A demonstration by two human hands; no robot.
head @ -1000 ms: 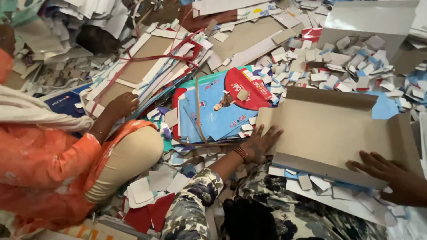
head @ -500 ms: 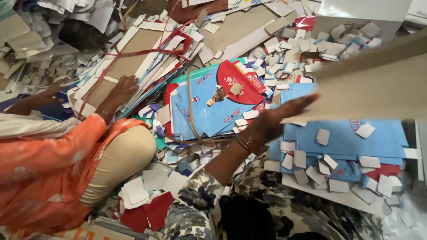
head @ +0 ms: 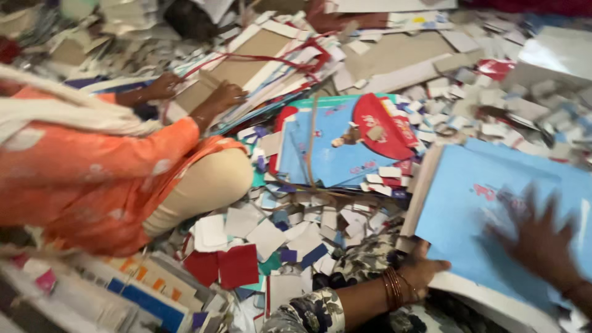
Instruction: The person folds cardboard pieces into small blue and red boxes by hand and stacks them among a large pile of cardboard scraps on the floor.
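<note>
Gripping the near edge of a light-blue printed board (head: pixel 487 216), the left hand (head: pixel 425 271) curls its fingers around the white underside, bangles at the wrist. Over on the board's face the right hand (head: pixel 536 240) lies spread flat, blurred, palm down. Just beyond sits a tied bundle of blue-and-red sheets (head: pixel 345 145) amid paper offcuts (head: pixel 277 228). Farther left, a co-worker in orange (head: pixel 92 172) presses both hands onto a brown card stack (head: pixel 246 68).

A co-worker in an orange garment (head: pixel 92 179) sits far left of the hands. A tied bundle of blue-and-red printed covers (head: pixel 345 145) lies just beyond them; loose paper scraps (head: pixel 271 234) lie leftward.
</note>
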